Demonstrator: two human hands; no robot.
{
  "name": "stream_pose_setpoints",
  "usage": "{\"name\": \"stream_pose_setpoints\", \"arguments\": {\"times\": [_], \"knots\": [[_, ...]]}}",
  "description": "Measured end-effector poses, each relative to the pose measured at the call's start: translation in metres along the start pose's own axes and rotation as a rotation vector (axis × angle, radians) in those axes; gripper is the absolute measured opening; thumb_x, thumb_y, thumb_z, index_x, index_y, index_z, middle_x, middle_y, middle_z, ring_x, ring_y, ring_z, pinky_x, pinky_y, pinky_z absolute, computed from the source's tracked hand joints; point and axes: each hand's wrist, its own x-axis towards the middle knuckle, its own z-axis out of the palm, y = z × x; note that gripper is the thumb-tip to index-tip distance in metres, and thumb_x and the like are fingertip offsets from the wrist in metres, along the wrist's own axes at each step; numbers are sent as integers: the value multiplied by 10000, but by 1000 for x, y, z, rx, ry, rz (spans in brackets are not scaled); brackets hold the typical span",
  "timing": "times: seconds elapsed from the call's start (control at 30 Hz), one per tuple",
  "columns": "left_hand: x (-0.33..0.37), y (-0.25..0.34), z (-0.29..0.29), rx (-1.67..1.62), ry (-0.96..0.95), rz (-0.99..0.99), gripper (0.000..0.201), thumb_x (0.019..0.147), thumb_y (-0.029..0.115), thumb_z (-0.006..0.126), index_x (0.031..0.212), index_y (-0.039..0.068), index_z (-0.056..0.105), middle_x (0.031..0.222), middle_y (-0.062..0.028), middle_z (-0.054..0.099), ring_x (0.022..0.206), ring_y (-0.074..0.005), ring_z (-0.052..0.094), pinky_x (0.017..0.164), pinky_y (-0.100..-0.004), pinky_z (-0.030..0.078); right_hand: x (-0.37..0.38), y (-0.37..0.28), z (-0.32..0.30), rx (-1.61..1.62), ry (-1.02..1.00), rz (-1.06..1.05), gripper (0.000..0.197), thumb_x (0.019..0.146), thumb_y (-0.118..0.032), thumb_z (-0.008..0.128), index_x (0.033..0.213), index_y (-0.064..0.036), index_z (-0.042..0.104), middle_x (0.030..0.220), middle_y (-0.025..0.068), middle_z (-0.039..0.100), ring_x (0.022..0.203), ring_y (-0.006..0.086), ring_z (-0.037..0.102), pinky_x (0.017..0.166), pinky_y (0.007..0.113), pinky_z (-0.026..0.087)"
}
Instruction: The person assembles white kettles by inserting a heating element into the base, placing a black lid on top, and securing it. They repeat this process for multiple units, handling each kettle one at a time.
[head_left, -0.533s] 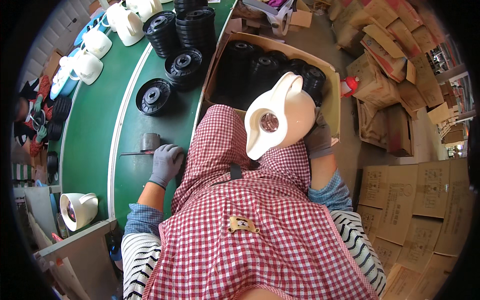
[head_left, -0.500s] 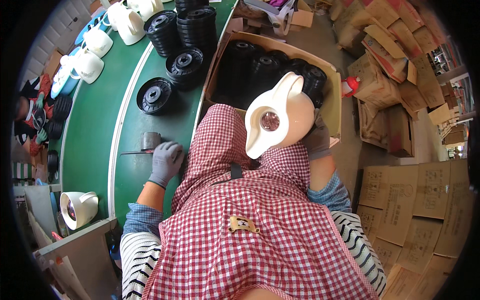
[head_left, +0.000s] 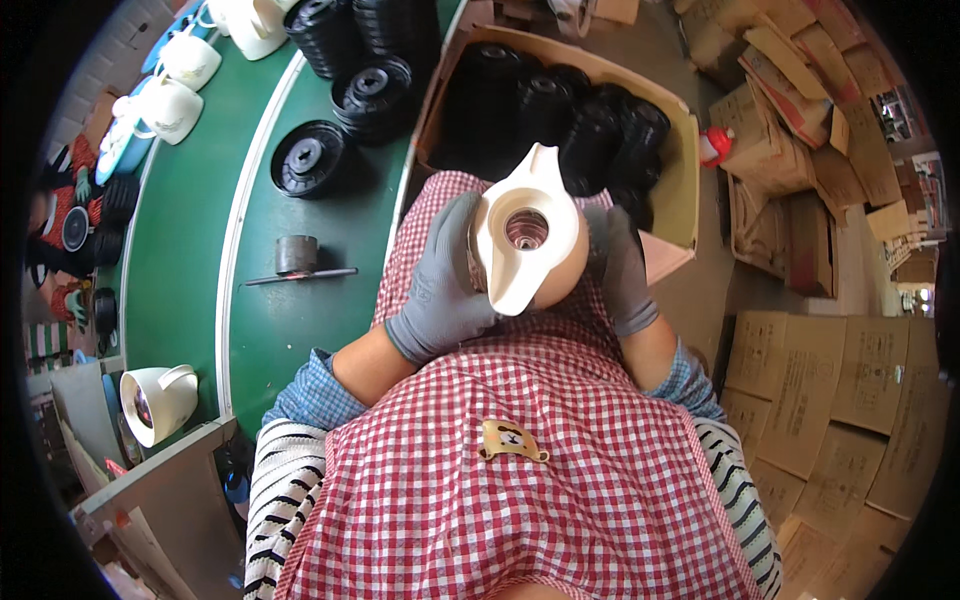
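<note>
A cream-white thermos jug (head_left: 565, 262) is held above my lap, its round mouth facing up at me and its pointed spout toward my body. My left hand (head_left: 440, 280), in a grey glove, grips the jug's left side. On the other side my right hand (head_left: 622, 265), gloved too, is wrapped round the body, its fingertips partly hidden. On the green table to my left lie a short grey metal cylinder (head_left: 296, 254) and a thin dark rod-like tool (head_left: 310, 276). Beyond them sits a round black plastic base (head_left: 312, 160).
Stacks of black bases (head_left: 375, 90) stand farther along the table (head_left: 200, 250). An open carton (head_left: 683, 180) of black parts is ahead of my knees. Several white jugs (head_left: 170, 108) line the far left; another jug (head_left: 160, 403) lies nearer. Cardboard boxes (head_left: 820, 400) are piled at right.
My left hand has left the tool on the table and moved right onto the jug. The jug has turned more upright and shifted slightly. My right hand still holds it.
</note>
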Motion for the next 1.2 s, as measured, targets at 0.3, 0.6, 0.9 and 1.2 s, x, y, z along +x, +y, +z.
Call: {"name": "stream_pose_setpoints", "arguments": {"times": [0.3,0.6,0.9,1.2], "knots": [[1,9,8,154,-142,44,1210,607,349,965,1507,-60,267,1457,-307,404,1358,-450,437,1144,-507,374,-22,-38,42,-650,-142,-606,523,1120,-266,278,1554,26,285,1570,201,382,1436,301,410,1185,361,339],[34,39,-12,230,-229,168,614,584,247,914,1128,131,656,1381,-271,475,1216,-450,562,992,-487,526,-20,-36,40,-802,-171,-747,499,1115,-224,328,1538,40,319,1587,216,362,1462,284,377,1206,362,296],[35,35,-15,327,-400,133,593,554,159,915,1099,136,681,1405,-253,464,1217,-431,575,1005,-442,531,-22,-37,48,-621,-186,-472,589,1067,-151,505,1555,63,254,1601,206,336,1470,259,358,1196,342,309],[124,-22,-40,98,-805,340,748,711,49,763,1414,25,509,1455,-216,453,1364,-414,447,1135,-446,405,-26,-43,64,-706,-378,-742,724,825,-92,796,1416,2,389,1281,142,522,1208,243,527,1054,378,441]]}}
